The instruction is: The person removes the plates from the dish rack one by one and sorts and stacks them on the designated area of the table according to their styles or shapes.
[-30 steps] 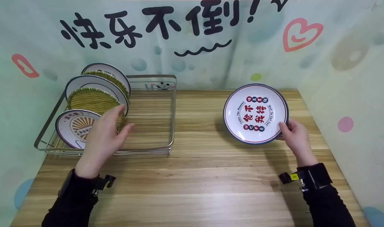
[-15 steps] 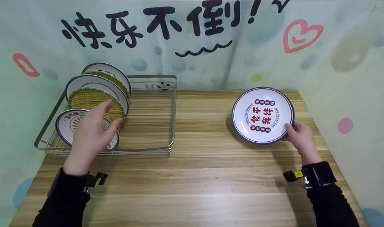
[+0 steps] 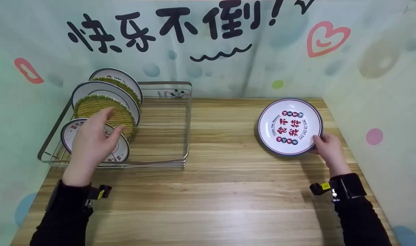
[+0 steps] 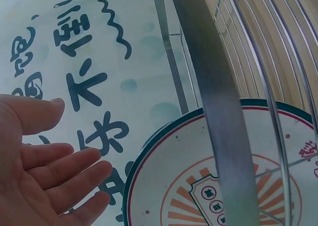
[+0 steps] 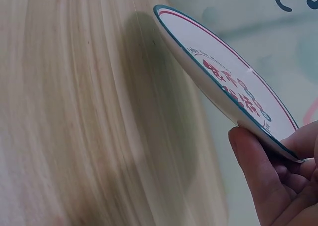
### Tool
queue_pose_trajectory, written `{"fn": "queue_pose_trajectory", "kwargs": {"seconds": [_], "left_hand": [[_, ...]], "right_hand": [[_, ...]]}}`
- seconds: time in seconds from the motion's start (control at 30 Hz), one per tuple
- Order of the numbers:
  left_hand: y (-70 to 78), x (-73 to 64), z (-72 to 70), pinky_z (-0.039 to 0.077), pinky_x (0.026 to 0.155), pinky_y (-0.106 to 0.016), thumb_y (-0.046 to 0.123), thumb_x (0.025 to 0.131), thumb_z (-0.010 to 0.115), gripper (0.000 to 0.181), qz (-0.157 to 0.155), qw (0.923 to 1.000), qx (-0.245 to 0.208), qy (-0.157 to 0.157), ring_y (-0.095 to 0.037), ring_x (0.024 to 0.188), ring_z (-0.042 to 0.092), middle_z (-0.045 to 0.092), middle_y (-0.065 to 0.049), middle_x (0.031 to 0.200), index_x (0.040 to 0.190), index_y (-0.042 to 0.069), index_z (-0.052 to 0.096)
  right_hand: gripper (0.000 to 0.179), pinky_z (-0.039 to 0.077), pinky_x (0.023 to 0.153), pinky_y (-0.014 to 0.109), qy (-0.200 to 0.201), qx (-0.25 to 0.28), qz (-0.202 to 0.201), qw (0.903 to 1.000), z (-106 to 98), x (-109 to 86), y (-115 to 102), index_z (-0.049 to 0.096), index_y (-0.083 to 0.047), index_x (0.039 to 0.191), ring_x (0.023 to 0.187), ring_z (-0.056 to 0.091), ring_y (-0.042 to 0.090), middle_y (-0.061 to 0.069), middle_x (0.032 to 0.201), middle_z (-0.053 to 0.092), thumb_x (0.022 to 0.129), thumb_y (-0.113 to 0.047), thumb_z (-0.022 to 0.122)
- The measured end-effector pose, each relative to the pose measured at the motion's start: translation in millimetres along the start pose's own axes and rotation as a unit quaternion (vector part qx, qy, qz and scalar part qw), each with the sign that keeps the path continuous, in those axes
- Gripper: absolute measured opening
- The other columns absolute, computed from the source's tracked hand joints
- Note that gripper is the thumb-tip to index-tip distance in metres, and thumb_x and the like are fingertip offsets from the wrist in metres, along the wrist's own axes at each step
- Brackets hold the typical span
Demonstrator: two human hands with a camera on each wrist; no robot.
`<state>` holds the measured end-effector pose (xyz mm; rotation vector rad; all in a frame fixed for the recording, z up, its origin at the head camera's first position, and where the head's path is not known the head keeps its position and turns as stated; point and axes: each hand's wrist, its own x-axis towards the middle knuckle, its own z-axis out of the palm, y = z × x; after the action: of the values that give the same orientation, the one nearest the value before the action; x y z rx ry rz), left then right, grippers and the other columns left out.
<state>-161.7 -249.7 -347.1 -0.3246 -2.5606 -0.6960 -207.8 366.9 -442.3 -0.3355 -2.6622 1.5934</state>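
Observation:
In the head view my right hand pinches the lower right rim of a white plate with a blue edge and red lettering. The right wrist view shows this plate tilted above the wood, its shadow beneath. My left hand, fingers spread and holding nothing, is over the front of a metal wire rack. Partly behind it leans a plate with an orange sunburst print. The left wrist view shows that plate behind the rack's flat rim, with the empty left hand beside it.
Behind the sunburst plate stand a woven round mat, a white plate, another woven mat and a back plate. All lean in the rack's left half. A printed backdrop closes off the wooden tabletop.
My right hand has carried the plate a little to the right and toward me. My left hand has drawn back leftward from the rack, uncovering more of the sunburst plate's right side.

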Motion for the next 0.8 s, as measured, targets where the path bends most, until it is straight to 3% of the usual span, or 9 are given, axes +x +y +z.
{"fn": "queue_pose_trajectory", "kwargs": {"seconds": [0.23,0.47,0.67,0.8], "left_hand": [[-4.0,0.9,-2.2,0.042,0.095,-0.062,0.009,0.091,0.071,0.052,-0.008,0.9999,0.010,-0.008,-0.047,0.112,0.055,0.059,-0.031,0.124,0.135,-0.009,0.050],[-2.9,4.3,-6.3,0.040,0.095,-0.062,0.013,0.094,0.068,0.050,-0.026,0.9993,0.012,-0.024,-0.047,0.113,0.054,0.059,-0.030,0.125,0.136,-0.008,0.050],[-0.6,7.5,-9.8,0.041,0.096,-0.062,0.013,0.094,0.068,0.051,-0.025,0.9993,0.017,-0.024,-0.046,0.114,0.054,0.058,-0.030,0.126,0.137,-0.008,0.049],[-0.4,11.0,-12.7,0.041,0.095,-0.062,0.011,0.093,0.069,0.052,-0.015,0.9996,0.018,-0.019,-0.046,0.114,0.054,0.058,-0.031,0.126,0.137,-0.008,0.049]], "right_hand": [[0.048,0.058,0.079,0.026,-0.009,0.006,0.017,0.9998,-3.9,4.2,5.8,0.041,0.024,0.130,0.070,0.064,0.000,0.033,0.116,0.053,0.104,-0.017,0.040],[0.051,0.057,0.077,0.024,-0.004,-0.063,0.037,0.9973,-7.8,7.0,9.2,0.047,0.022,0.127,0.071,0.060,0.001,0.027,0.110,0.059,0.103,-0.023,0.043],[0.052,0.057,0.078,0.025,-0.015,-0.056,0.055,0.9968,-10.2,10.8,9.9,0.045,0.023,0.129,0.072,0.061,0.002,0.026,0.110,0.058,0.104,-0.023,0.042],[0.050,0.058,0.080,0.026,-0.024,-0.022,0.061,0.9976,-10.5,12.4,11.0,0.041,0.024,0.130,0.070,0.063,0.000,0.028,0.112,0.056,0.104,-0.019,0.041]]}}
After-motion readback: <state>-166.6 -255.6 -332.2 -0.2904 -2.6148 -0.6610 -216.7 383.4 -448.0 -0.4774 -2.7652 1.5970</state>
